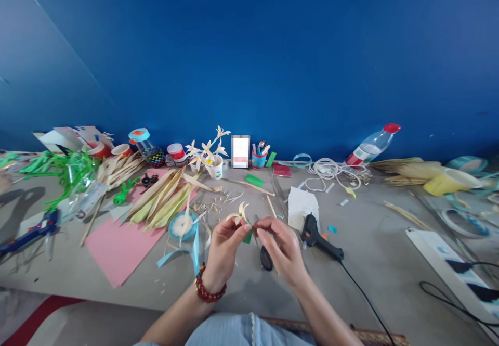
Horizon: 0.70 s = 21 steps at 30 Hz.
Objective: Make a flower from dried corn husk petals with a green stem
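A small cream-coloured flower [242, 212], apparently of dried husk, is pinched at its base by my left hand [230, 239], which wears a red bead bracelet [208, 289]. A bit of green tape or paper [248, 236] shows just below the flower, between the hands. My right hand [280, 242] is close beside it, thumb and fingertips drawn together near the flower's base; what they grip is too small to make out. Under the hands lie scissors, with a black handle loop [266, 258] showing and the rest partly hidden.
A black glue gun [322, 238] with a cord lies right, by white paper [303, 205]. Left are husks [161, 200], pink paper [122, 250] and a blue ribbon roll [183, 226]. Behind stands a white cup [214, 169] of similar flowers. A power strip [448, 268] lies far right.
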Motion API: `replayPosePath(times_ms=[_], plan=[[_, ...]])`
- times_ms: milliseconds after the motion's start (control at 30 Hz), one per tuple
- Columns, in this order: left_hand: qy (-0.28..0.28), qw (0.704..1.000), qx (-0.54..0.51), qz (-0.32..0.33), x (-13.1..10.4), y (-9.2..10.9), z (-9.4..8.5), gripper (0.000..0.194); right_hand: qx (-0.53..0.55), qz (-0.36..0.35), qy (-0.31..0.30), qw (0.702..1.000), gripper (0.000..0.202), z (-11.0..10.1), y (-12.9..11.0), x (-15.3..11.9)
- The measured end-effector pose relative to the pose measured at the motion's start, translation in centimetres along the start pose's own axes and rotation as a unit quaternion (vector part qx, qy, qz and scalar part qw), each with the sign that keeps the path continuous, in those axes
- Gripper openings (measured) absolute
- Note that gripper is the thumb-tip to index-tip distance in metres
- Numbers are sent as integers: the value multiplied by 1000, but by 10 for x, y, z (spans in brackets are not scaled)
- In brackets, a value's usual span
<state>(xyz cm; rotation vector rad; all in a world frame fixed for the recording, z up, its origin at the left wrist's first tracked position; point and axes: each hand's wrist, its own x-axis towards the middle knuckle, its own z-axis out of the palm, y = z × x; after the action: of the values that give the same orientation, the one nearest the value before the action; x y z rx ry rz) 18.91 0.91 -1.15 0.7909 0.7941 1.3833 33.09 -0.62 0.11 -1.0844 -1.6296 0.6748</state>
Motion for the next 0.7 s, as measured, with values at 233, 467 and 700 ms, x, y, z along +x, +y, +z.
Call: replayPosePath(times_ms=[233,467,700], plan=[[-37,999,11,-17,3,4,-2,20,80,63,-42,994,17,-2,5,3],[-21,999,27,-23,2,3,-3,21,53,39,-26,998,13,2,7,2],[-24,999,39,-11,2,5,-5,20,-16,-20,-29,999,14,-2,-3,1]])
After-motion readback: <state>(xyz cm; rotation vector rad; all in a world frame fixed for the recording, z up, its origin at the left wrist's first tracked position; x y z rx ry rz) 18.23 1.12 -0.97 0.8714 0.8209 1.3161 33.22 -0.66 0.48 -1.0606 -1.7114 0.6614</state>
